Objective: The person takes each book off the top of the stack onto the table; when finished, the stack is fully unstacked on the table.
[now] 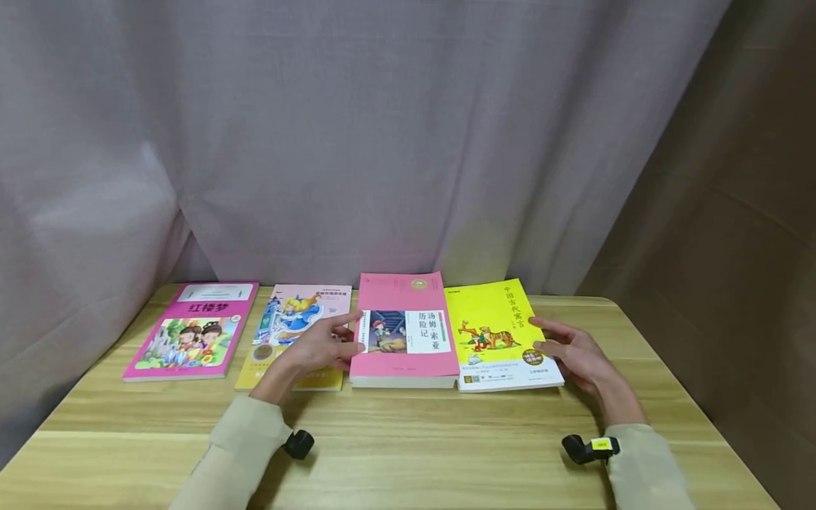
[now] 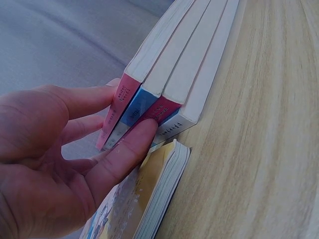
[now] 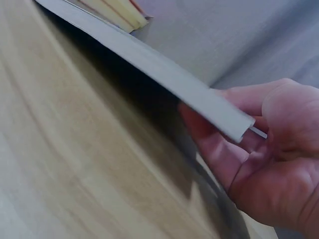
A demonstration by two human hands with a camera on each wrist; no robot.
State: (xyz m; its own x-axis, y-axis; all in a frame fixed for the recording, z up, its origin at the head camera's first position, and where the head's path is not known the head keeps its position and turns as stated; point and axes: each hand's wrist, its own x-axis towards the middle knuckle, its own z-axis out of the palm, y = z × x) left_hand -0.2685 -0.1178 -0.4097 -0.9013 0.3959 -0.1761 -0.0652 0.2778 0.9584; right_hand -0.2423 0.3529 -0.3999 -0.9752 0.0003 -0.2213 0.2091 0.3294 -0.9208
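Observation:
A stack of several books, topped by a pink book (image 1: 401, 365), lies near the middle of the table. My left hand (image 1: 317, 347) is at its left side, fingers extended against the spines, which show pink, blue, dark red and white (image 2: 172, 124) in the left wrist view. To the right of the stack is a yellow book (image 1: 478, 301) with a tiger picture. My right hand (image 1: 576, 358) pinches its right edge, thumb on the cover and fingers beneath. In the right wrist view this book's pale page edge (image 3: 164, 74) slants, its held side raised above the table.
Left of the stack lies a book with a blond girl (image 1: 296, 312) on its cover, partly under my left hand in the head view. A magenta book (image 1: 191, 333) lies farther left. A grey curtain (image 1: 319, 142) hangs behind the wooden table (image 1: 408, 446).

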